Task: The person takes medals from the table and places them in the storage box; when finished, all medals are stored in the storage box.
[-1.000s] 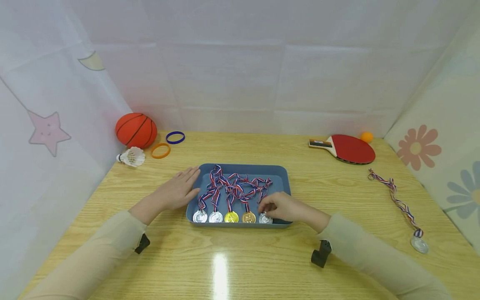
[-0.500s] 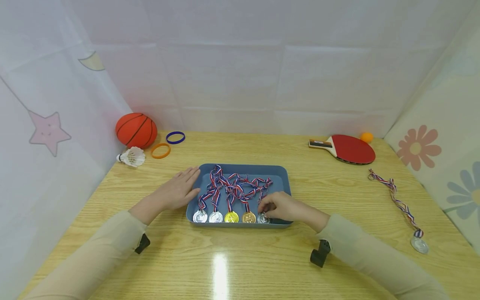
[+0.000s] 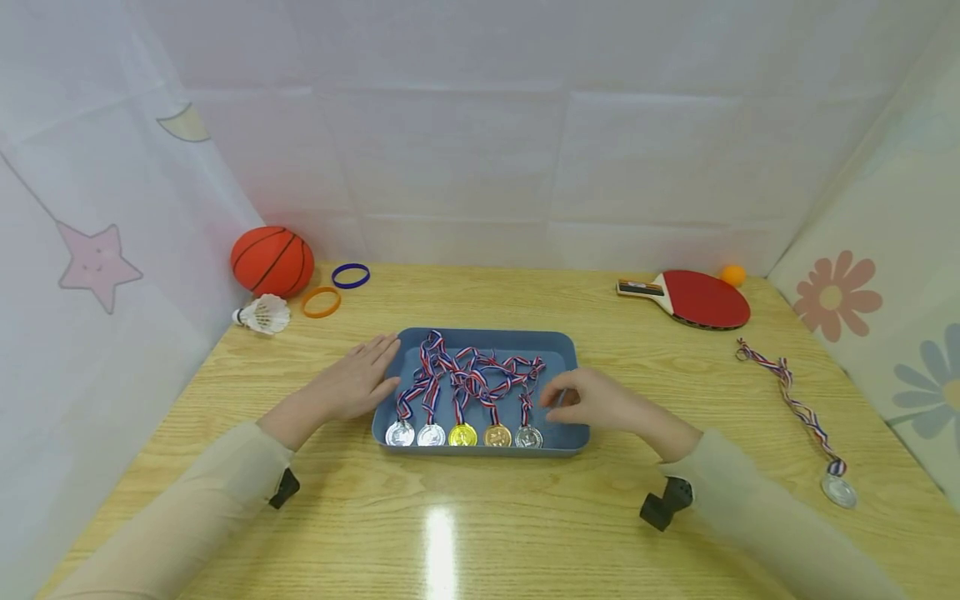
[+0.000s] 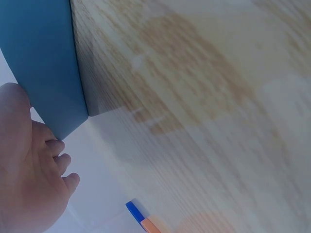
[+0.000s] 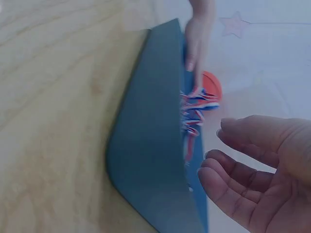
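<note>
A blue-grey tray (image 3: 487, 451) on the wooden table holds several medals in a row along its front wall, their striped ribbons (image 3: 480, 379) tangled behind them. From the left come two silver medals, a yellow gold medal (image 3: 462, 434), a bronze-toned medal (image 3: 498, 436) and, rightmost, a silver medal (image 3: 528, 437). My left hand (image 3: 352, 383) rests with extended fingers against the tray's left rim; the left wrist view shows it at the tray wall (image 4: 46, 63). Over the tray's right side hovers my right hand (image 3: 596, 402), fingers loosely bent and holding nothing, apart from the rightmost medal.
Another silver medal (image 3: 838, 490) lies with its ribbon stretched out on the right. Behind it are a red table tennis bat (image 3: 707, 298) and an orange ball (image 3: 733, 275). At back left sit a basketball (image 3: 272, 260), a shuttlecock (image 3: 264, 314), an orange wristband (image 3: 322, 313) and a blue wristband (image 3: 351, 285).
The rightmost silver medal in the tray slid slightly left under my right hand. That hand then released it and moved up and right. My left hand has stayed put.
</note>
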A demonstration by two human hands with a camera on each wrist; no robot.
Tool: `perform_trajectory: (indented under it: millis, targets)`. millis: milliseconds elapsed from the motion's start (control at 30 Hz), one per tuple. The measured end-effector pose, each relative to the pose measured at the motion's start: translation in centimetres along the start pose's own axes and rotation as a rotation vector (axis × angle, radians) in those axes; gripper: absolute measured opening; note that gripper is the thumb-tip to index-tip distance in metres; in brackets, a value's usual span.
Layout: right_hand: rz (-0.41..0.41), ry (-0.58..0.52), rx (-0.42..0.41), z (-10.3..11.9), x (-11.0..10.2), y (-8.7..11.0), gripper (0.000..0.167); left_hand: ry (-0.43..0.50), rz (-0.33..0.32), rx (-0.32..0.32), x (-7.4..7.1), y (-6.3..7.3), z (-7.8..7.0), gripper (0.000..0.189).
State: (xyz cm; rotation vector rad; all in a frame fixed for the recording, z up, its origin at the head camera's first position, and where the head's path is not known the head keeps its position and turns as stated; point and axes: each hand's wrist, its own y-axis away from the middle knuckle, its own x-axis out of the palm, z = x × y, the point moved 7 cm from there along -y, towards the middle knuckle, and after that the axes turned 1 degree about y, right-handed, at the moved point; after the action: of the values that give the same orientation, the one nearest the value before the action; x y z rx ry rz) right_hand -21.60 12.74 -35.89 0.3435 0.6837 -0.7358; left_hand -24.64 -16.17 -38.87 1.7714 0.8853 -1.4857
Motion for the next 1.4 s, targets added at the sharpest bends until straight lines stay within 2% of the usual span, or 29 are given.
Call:
perform_trajectory:
  millis: [233,467,667,800,900,933,1067,1167,1333,1400]
  targets:
    - [-0.164,-0.021,0.060,-0.4,-4.4,3.2,0.017,0.004,0.009,-0.001,0.0,0.0,-0.1,0.063]
    - [-0.347,-0.025,0.140,-2.3,-8.8,8.3,0.020,0.008,0.012,-0.007,-0.1,0.0,-0.1,0.062]
    - [-0.459,0.044,0.282,-5.8,-11.5,13.6,0.028,0.005,0.014,-0.008,-0.1,0.1,-0.1,0.062]
    - [-0.513,0.040,0.301,-8.6,-12.8,17.0,0.026,0.007,0.012,-0.005,-0.1,0.1,-0.1,0.062]
    - [-0.531,0.078,0.339,-10.5,-13.6,19.4,0.023,0.007,0.011,-0.004,-0.2,0.1,-0.1,0.062]
    - [-0.533,0.106,0.376,-11.3,-13.8,20.2,0.024,0.007,0.010,-0.003,-0.2,0.1,-0.1,0.062]
    - [-0.508,0.169,0.496,-14.6,-14.1,23.1,0.042,0.008,0.009,-0.002,-0.3,0.1,-0.2,0.062]
    - [-0.502,0.189,0.541,-17.2,-14.0,24.9,0.050,0.010,0.008,-0.001,-0.3,0.2,-0.2,0.062]
    - [-0.466,0.219,0.584,-19.9,-13.5,27.2,0.053,0.014,0.009,0.000,-0.3,0.1,-0.2,0.062]
    - [-0.419,0.183,0.611,-20.3,-13.0,27.6,0.057,0.014,0.008,0.000,-0.2,0.1,-0.1,0.062]
